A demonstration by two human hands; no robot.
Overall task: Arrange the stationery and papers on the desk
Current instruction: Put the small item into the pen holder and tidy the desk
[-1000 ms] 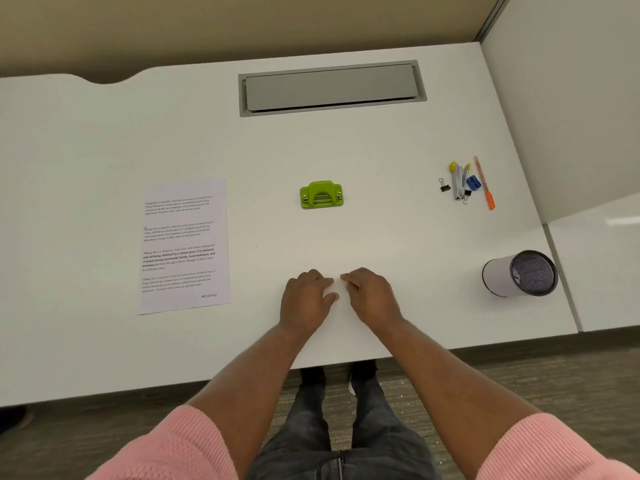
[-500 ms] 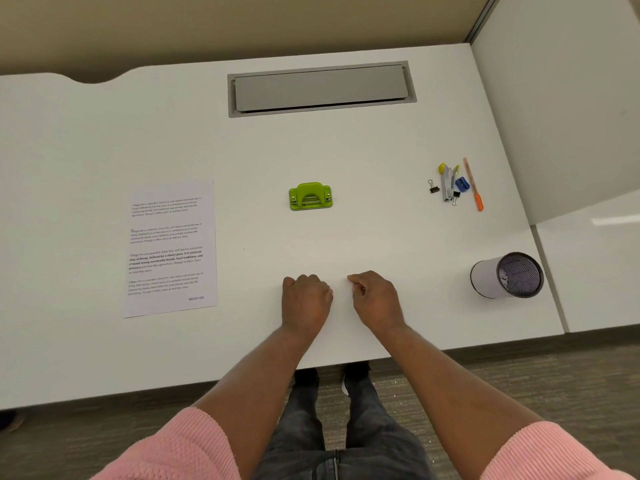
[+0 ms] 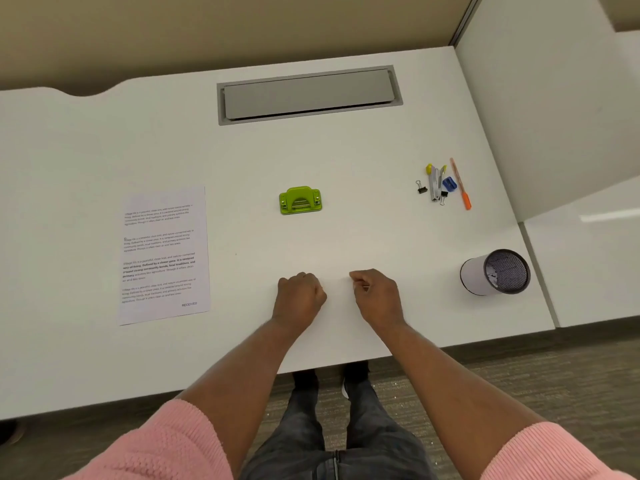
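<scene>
A printed sheet of paper [image 3: 164, 254] lies flat on the left of the white desk [image 3: 346, 150]. A green hole punch [image 3: 300, 200] sits in the middle. At the right lies a small cluster: a stapler [image 3: 434, 183], a blue sharpener [image 3: 449, 183], a black binder clip [image 3: 421, 187] and an orange pen [image 3: 460, 183]. A mesh pen cup [image 3: 495, 272] lies on its side near the right front. My left hand [image 3: 299, 297] and my right hand [image 3: 375, 297] rest as loose fists near the front edge, holding nothing, a small gap between them.
A grey cable hatch [image 3: 309, 94] is set into the desk's back. A white partition [image 3: 540, 109] rises along the right side, with another desk surface [image 3: 595, 258] beyond it. My legs and the carpet show below the front edge.
My two hands have drawn slightly apart and curled tighter. The view has drifted a little; the objects on the desk have not moved.
</scene>
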